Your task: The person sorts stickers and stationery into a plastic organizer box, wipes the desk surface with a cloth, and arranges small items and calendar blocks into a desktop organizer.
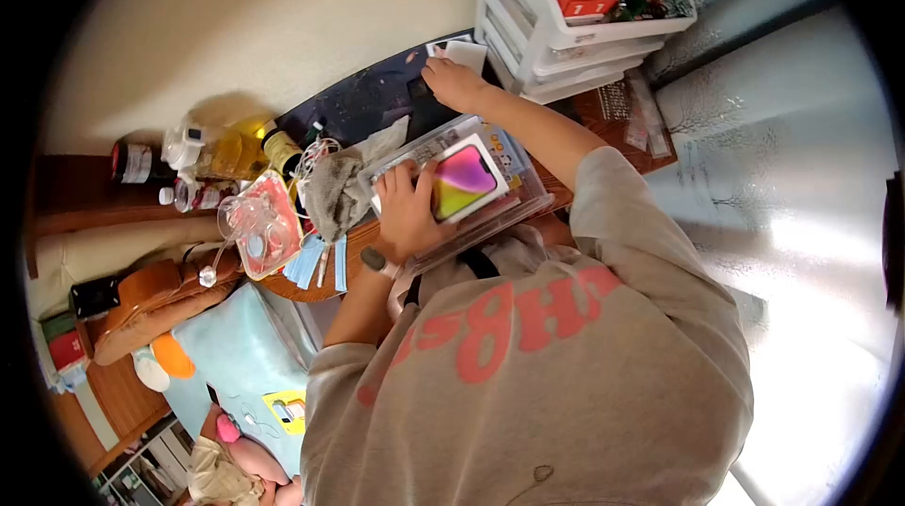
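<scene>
A white phone box (468,180) with a purple and yellow phone picture lies over a clear plastic drawer (528,207) in front of me. My left hand (405,209) grips the box's left end, its thumb on the top face. Beyond the drawer, my right hand (452,82) is down at the dark desk mat (353,96), fingers bent together. Whatever they may hold is hidden. Beside those fingers are a white square item (466,55) and a small photo-like card (437,49). Other small items show inside the drawer, partly covered by the box.
A white drawer unit (528,44) stands at the back right, its top filled with small things. Left of the drawer are a grey cloth (336,193), a pink-rimmed basket (273,251), blue strips (304,263) and several bottles (226,152). Another person's leg (250,459) shows at lower left.
</scene>
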The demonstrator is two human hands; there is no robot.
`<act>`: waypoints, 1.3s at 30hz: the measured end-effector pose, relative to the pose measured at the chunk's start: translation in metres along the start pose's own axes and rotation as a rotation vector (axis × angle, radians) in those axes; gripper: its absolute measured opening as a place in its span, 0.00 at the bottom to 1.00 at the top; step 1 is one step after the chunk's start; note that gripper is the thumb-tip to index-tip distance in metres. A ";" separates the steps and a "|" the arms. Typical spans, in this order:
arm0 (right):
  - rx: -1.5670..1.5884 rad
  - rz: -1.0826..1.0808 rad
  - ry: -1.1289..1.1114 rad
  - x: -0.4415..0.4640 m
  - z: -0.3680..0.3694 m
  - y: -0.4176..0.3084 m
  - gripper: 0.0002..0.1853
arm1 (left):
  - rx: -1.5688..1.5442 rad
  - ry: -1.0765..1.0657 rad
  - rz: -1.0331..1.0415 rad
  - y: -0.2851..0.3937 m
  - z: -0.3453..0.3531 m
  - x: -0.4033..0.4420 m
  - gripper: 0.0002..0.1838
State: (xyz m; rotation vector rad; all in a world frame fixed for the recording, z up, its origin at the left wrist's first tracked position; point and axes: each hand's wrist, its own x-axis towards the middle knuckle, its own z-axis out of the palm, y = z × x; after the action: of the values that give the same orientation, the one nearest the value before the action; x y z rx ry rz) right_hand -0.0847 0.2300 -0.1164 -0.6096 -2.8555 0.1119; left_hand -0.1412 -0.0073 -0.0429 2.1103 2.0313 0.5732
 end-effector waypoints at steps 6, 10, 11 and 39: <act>0.306 0.257 0.171 -0.077 -0.065 -0.017 0.21 | -0.040 -0.097 0.034 -0.009 0.031 -0.026 0.44; 0.469 0.415 0.307 -0.151 -0.066 -0.060 0.22 | 0.085 -0.182 0.116 -0.008 0.037 -0.023 0.46; 0.445 0.473 0.335 -0.163 -0.056 -0.067 0.22 | 0.119 -0.210 0.167 -0.007 0.034 -0.020 0.48; 1.173 1.348 0.192 -0.263 -0.027 -0.080 0.23 | -1.049 0.171 -0.907 -0.029 0.081 -0.139 0.18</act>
State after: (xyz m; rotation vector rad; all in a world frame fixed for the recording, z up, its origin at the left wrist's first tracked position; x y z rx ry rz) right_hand 0.1241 0.0502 -0.1322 -1.7756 -1.2485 1.5568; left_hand -0.1384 -0.1300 -0.1503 0.5090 1.8182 1.2417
